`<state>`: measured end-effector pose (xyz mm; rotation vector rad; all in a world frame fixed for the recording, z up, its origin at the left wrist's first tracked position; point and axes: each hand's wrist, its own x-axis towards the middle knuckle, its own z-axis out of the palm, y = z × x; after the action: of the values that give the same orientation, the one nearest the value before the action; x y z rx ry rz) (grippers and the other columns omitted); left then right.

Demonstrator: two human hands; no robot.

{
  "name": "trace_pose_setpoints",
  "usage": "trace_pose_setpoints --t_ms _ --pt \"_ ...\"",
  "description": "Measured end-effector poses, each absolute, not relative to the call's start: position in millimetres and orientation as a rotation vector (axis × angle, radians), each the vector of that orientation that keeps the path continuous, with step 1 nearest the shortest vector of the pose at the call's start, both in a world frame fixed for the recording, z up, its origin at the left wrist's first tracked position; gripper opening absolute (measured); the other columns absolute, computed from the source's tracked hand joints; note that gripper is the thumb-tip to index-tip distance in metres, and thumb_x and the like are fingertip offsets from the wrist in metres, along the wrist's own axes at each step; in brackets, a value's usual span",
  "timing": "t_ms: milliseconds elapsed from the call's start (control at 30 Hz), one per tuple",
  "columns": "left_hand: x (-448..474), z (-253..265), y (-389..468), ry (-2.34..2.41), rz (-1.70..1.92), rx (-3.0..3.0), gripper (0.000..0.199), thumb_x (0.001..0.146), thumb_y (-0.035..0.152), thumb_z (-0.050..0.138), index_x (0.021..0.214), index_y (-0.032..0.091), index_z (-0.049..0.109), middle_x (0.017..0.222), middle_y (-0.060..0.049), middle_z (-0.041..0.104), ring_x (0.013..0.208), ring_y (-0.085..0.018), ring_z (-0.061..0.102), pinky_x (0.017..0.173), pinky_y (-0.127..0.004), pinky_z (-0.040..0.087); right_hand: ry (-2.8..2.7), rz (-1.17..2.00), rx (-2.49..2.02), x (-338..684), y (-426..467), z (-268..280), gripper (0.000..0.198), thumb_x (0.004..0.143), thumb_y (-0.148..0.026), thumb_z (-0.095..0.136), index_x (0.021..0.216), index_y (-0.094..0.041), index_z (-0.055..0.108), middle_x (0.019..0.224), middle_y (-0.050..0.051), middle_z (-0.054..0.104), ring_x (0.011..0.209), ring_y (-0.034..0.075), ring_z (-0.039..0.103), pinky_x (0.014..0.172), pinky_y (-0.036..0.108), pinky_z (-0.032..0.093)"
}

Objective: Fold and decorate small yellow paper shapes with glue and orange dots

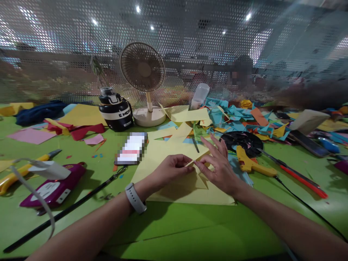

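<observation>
Between my two hands is a narrow strip of pale yellow paper (204,155), pinched near its lower end. My left hand (175,167) closes on it with thumb and curled fingers. From the other side, my right hand (216,165) grips it between thumb and index finger, its other fingers fanned upward. Beneath both hands lies a large pale yellow paper sheet (160,194), with the shadow of the hands on it. Scissors or a similar dark-tipped tool (195,144) rest near the sheet's upper part.
A phone (132,148) with a strap lies left of the sheet. Behind stand a black bottle (115,112) and a fan (144,72). To the right are a yellow glue gun (252,165), a black round tray (231,139), a red-handled tool (303,179) and blue paper scraps (225,112).
</observation>
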<state>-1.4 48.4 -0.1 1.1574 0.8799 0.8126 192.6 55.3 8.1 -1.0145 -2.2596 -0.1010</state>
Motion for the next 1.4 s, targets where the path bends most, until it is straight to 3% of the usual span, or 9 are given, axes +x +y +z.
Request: trace_pose_setpoints --t_ms 467,667,767,867,1033,1200,1400 --pt "0 -2 48 0.881 0.815 1.160 0.021 0.072 0.030 0.074 0.085 0.015 0.067 0.075 -0.001 0.068 0.062 -0.011 0.057 0.058 -0.023 0.040 -2.242 -0.091 -1.006 192 56 6 0.024 0.090 -0.032 0.054 0.071 -0.018 0.059 0.140 0.012 0.048 0.139 0.029 0.026 0.112 0.053 0.016" --pt "-2 3 47 0.938 0.818 1.101 0.024 0.071 0.030 0.076 0.086 0.015 0.065 0.072 0.000 0.067 0.059 -0.010 0.057 0.056 -0.022 0.041 -2.071 0.010 -1.011 195 55 14 0.017 0.089 -0.036 0.054 0.088 -0.020 0.058 0.135 0.013 0.048 0.133 0.029 0.033 0.109 0.050 0.025" --pt "-5 6 48 0.953 0.832 1.044 0.024 0.072 0.030 0.076 0.087 0.015 0.065 0.070 0.000 0.067 0.057 -0.009 0.058 0.054 -0.021 0.042 -1.823 0.202 -1.117 199 57 18 0.020 0.086 -0.041 0.056 0.089 -0.021 0.053 0.118 0.012 0.054 0.117 0.026 0.048 0.100 0.045 0.037" --pt "-7 9 49 0.949 0.866 1.008 0.023 0.072 0.029 0.076 0.088 0.015 0.066 0.071 0.000 0.068 0.056 -0.008 0.058 0.053 -0.020 0.043 -1.628 0.615 -1.252 200 61 19 0.033 0.080 -0.051 0.061 0.089 -0.021 0.051 0.094 0.006 0.058 0.089 0.020 0.056 0.081 0.036 0.046" --pt "-6 10 48 0.932 0.898 1.005 0.025 0.070 0.027 0.078 0.088 0.014 0.067 0.073 -0.001 0.069 0.057 -0.008 0.058 0.054 -0.020 0.043 -1.642 1.411 -1.224 197 61 16 0.043 0.071 -0.057 0.068 0.079 -0.017 0.055 0.070 -0.001 0.056 0.055 0.009 0.049 0.050 0.024 0.039" --pt "-4 6 48 0.899 0.894 1.016 0.030 0.067 0.030 0.080 0.089 0.014 0.067 0.079 -0.003 0.071 0.065 -0.011 0.062 0.061 -0.023 0.046 -1.575 1.512 -1.213 192 57 13 0.037 0.071 -0.051 0.071 0.073 -0.016 0.056 0.062 -0.003 0.056 0.045 0.006 0.045 0.041 0.021 0.032" --pt "-4 4 48 0.905 0.877 1.028 0.032 0.067 0.030 0.080 0.091 0.013 0.066 0.079 -0.004 0.071 0.064 -0.011 0.061 0.060 -0.023 0.046 -1.521 1.519 -1.212 191 57 13 0.036 0.069 -0.047 0.074 0.070 -0.016 0.055 0.060 -0.003 0.057 0.045 0.006 0.047 0.042 0.021 0.037"
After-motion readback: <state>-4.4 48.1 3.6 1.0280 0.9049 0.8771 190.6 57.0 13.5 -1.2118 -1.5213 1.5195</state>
